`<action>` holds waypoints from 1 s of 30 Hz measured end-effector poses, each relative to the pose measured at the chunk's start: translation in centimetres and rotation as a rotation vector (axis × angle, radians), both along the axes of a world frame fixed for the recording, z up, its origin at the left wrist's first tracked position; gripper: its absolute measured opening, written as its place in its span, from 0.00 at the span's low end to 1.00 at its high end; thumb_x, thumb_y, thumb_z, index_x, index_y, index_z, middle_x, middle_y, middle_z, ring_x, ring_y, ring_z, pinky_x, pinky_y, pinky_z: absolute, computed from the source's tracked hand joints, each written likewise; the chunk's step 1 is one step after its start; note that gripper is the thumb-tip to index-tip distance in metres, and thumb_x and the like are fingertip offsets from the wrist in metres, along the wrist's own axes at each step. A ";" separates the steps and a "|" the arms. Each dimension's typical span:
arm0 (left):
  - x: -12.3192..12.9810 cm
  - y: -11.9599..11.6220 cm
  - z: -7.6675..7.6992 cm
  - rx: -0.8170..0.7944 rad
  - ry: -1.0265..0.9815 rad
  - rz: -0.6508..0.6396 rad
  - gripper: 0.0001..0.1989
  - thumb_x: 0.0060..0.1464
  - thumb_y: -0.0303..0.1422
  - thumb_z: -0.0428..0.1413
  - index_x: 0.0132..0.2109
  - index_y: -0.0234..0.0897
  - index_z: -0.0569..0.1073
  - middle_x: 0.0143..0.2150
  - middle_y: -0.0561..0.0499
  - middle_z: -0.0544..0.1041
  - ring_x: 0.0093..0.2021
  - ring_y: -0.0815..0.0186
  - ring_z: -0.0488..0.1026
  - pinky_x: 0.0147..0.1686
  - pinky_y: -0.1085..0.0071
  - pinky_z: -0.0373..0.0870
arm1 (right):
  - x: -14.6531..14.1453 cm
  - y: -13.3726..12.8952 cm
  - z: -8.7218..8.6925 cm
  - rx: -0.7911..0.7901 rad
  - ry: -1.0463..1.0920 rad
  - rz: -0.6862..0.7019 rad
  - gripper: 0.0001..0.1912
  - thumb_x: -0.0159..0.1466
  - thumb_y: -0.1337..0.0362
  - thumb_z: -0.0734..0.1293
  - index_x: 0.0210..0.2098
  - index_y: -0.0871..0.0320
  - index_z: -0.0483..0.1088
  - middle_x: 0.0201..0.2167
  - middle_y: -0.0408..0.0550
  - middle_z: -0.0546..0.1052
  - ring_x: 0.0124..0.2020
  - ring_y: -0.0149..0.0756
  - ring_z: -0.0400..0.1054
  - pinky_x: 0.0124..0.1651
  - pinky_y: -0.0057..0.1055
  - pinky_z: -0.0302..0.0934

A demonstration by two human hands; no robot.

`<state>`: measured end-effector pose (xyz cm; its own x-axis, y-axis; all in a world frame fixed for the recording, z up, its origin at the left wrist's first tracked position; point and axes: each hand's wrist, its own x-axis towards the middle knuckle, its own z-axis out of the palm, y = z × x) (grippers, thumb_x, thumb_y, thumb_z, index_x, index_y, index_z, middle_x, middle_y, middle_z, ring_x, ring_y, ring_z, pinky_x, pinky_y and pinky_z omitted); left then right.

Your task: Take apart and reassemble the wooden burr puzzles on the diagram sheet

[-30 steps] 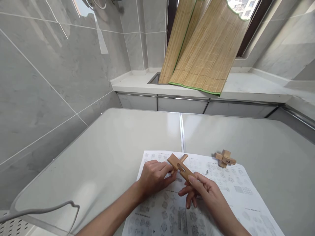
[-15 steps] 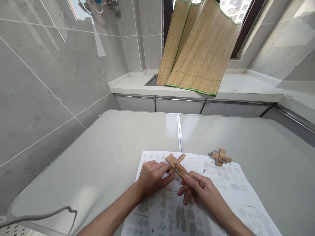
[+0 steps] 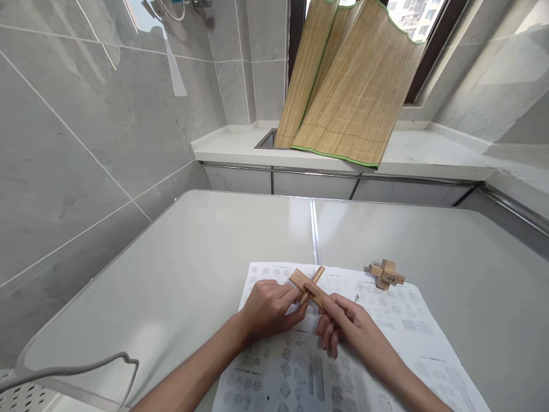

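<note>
My right hand (image 3: pixel 345 321) pinches the lower right end of a flat wooden puzzle piece (image 3: pixel 297 278) that has a slot in its middle. My left hand (image 3: pixel 270 306) is closed on a thinner wooden stick (image 3: pixel 319 274) and also lies close against the flat piece. The two pieces cross at the slot; whether the stick passes right through cannot be made out. Both hands are just above a printed instruction sheet (image 3: pixel 414 326) with small puzzle drawings. Beyond my right hand, a cross-shaped wooden puzzle (image 3: pixel 386 274) rests by the sheet's far right edge.
The sheet lies on a pale folding table (image 3: pixel 201 246) with a metal seam (image 3: pixel 314 229). At the lower left stands a grey-framed object (image 3: pixel 81 375) with a perforated surface. Behind the table is a white counter (image 3: pixel 231 150), with a bamboo mat (image 3: pixel 351 97) leaning at the window.
The flat piece has turned in my hands, so its slot shows less openly and the stick now crosses at it. My right hand's lower fingers have curled in; the view shifted slightly.
</note>
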<state>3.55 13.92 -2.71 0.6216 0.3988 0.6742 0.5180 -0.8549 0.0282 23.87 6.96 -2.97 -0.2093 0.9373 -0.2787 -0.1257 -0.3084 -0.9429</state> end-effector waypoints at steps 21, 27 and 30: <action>0.4 -0.5 0.2 0.008 -0.016 -0.032 0.13 0.54 0.25 0.56 0.25 0.39 0.63 0.18 0.60 0.65 0.17 0.73 0.59 0.19 0.72 0.57 | -0.1 -0.3 0.7 0.089 0.006 -0.113 0.26 0.70 0.41 0.66 0.31 0.57 0.72 0.23 0.45 0.76 0.21 0.34 0.70 0.26 0.30 0.66; 0.5 -0.5 0.4 -0.003 -0.045 -0.051 0.13 0.53 0.25 0.56 0.25 0.39 0.63 0.18 0.60 0.64 0.17 0.73 0.59 0.19 0.72 0.56 | 0.1 -0.1 0.6 0.100 0.012 -0.118 0.24 0.71 0.43 0.66 0.31 0.57 0.71 0.23 0.45 0.76 0.21 0.34 0.70 0.26 0.30 0.66; 0.4 -0.4 0.3 -0.024 -0.053 -0.067 0.13 0.54 0.25 0.56 0.25 0.39 0.63 0.18 0.60 0.64 0.17 0.73 0.58 0.19 0.71 0.55 | 0.1 -0.1 0.5 0.101 0.005 -0.114 0.24 0.71 0.44 0.65 0.30 0.57 0.70 0.22 0.44 0.76 0.19 0.33 0.69 0.25 0.29 0.65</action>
<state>3.99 13.49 -2.44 0.6111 0.3736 0.6979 0.4566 -0.8865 0.0747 23.95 6.84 -2.44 -0.1010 0.9783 -0.1808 -0.1589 -0.1953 -0.9678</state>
